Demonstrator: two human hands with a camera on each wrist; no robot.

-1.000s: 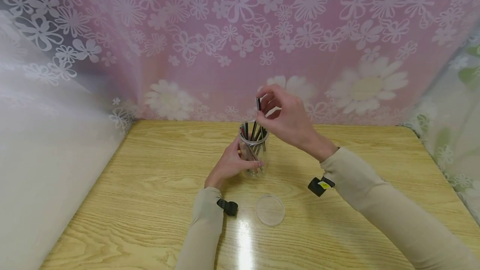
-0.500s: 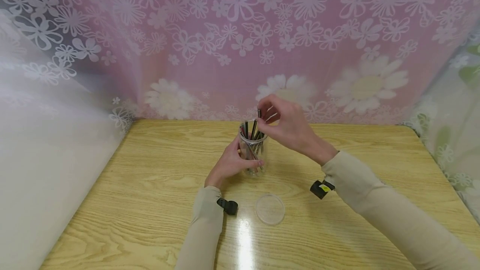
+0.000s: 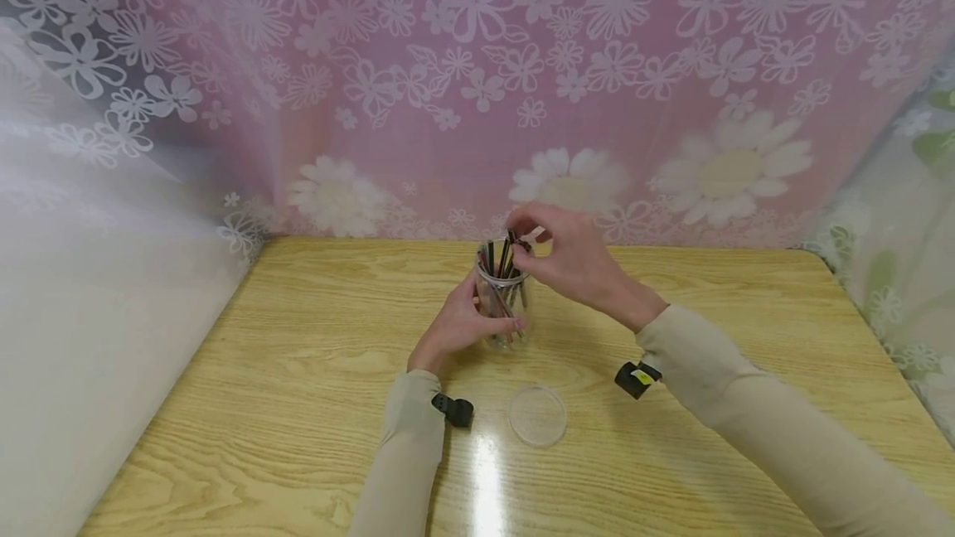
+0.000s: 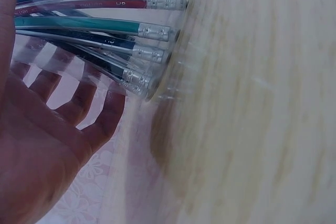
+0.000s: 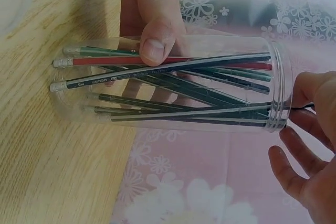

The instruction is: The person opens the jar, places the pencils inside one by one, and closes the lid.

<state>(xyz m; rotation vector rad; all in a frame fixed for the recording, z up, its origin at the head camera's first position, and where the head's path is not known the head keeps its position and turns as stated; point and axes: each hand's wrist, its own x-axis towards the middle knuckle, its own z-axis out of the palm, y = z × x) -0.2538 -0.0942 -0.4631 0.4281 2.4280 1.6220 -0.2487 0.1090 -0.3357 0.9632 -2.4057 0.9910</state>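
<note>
A clear round jar (image 3: 494,282) stands on the table with several pencils inside, their eraser ends down. My left hand (image 3: 458,326) grips the jar's side, thumb across the front and fingers behind it. Through the wall in the right wrist view show a red pencil (image 5: 115,61) and dark green and black ones. My right hand (image 3: 570,251) is at the jar's mouth, thumb and index finger pinching the upper end of a dark pencil (image 5: 210,112) whose length is inside the jar. The other right fingers are bent loosely beside the rim.
A clear round lid (image 3: 537,415) lies flat on the wood-grain table (image 3: 313,355), nearer the front than the jar. Behind the table hangs a pink flowered curtain (image 3: 418,147). Black wrist cameras sit at both sleeves.
My right hand has come down toward the jar's mouth, and the pencil in its fingers has sunk deeper into the jar. My left hand and the lid have stayed put.
</note>
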